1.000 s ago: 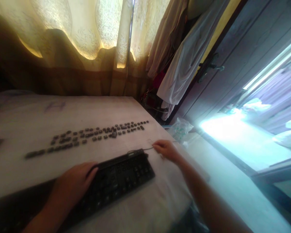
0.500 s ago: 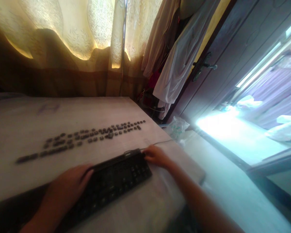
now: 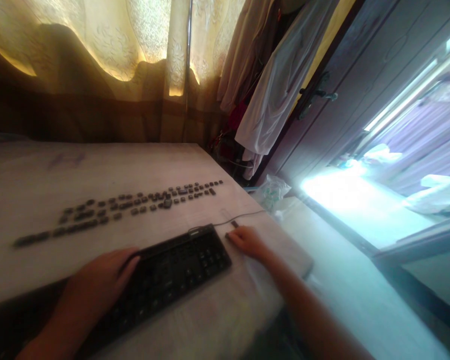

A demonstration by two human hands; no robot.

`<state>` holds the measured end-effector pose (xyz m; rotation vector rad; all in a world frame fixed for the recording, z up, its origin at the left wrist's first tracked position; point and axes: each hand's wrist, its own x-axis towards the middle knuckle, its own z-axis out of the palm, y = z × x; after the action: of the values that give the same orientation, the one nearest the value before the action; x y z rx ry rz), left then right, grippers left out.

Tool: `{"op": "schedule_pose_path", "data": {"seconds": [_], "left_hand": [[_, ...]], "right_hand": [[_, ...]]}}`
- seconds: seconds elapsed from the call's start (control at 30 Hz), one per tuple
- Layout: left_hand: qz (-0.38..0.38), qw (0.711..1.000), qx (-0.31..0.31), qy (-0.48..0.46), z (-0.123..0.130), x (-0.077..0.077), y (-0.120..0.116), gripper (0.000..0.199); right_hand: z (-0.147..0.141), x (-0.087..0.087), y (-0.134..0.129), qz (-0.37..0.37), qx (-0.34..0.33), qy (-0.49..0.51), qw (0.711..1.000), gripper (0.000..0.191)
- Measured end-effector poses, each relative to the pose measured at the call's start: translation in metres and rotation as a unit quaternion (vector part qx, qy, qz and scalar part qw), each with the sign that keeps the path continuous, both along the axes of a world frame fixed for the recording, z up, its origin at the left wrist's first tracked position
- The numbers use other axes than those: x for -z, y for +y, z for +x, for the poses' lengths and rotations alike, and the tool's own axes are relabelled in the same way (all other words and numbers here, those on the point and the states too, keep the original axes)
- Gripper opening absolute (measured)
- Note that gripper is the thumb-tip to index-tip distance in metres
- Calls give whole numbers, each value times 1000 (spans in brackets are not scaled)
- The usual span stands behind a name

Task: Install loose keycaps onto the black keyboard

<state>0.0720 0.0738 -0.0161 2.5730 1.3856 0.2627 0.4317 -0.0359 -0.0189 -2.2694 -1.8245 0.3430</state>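
Note:
A black keyboard (image 3: 187,260) lies slanted on the pale table top, several of its key places looking bare. My left hand (image 3: 101,275) is closed over its back edge, thumb on the key side, fingers partly hidden. Just off the keyboard's right end, my right hand (image 3: 247,240) is pinched around a small dark object (image 3: 235,224) whose ends stick out beyond the fingers; blur hides its kind. Behind the keyboard, many loose black keycaps (image 3: 125,205) are laid out in rough rows.
The keyboard's cable (image 3: 243,215) runs off toward the table's right edge. A clear plastic bag (image 3: 272,192) sits beyond that edge. Curtains (image 3: 108,45) hang behind the table (image 3: 135,160), with clothes (image 3: 270,100) next to a door (image 3: 345,75).
My right hand has moved off the keyboard's corner, slightly to the right, and the small dark object now shows in it. My left hand stays on the keyboard. The view has shifted slightly.

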Motion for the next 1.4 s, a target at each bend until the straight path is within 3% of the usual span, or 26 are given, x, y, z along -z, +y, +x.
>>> {"op": "schedule_pose_path", "data": {"seconds": [0.17,0.33,0.43,0.57,0.7,0.87,1.1,1.3,1.4], "left_hand": [[3,1000,-2,-1,0,2,0,54],[8,1000,3,-8,0,2,1,51],[6,1000,4,5,0,0,1,53],[15,1000,1,7,0,-1,1,52],[11,1000,-5,4,0,-2,-1,50],[1,1000,-10,8,1,-3,-1,55],[14,1000,-3,-1,-2,5,1,54],[16,1000,-4,-2,-1,5,1,54],[6,1000,-1,6,-1,4,1,56]], "right_hand": [[5,-2,-1,-18,56,-21,998,37],[9,-6,-5,-30,60,-26,997,35],[12,-10,-9,-16,46,-17,999,23],[14,-11,-16,36,-55,45,997,39],[16,-5,-18,63,-118,59,989,28],[16,-2,-18,58,-106,39,992,13],[12,-5,-17,43,-92,27,994,14],[3,-16,-17,106,-66,112,986,17],[-11,-22,-14,121,-92,151,977,19]]}}
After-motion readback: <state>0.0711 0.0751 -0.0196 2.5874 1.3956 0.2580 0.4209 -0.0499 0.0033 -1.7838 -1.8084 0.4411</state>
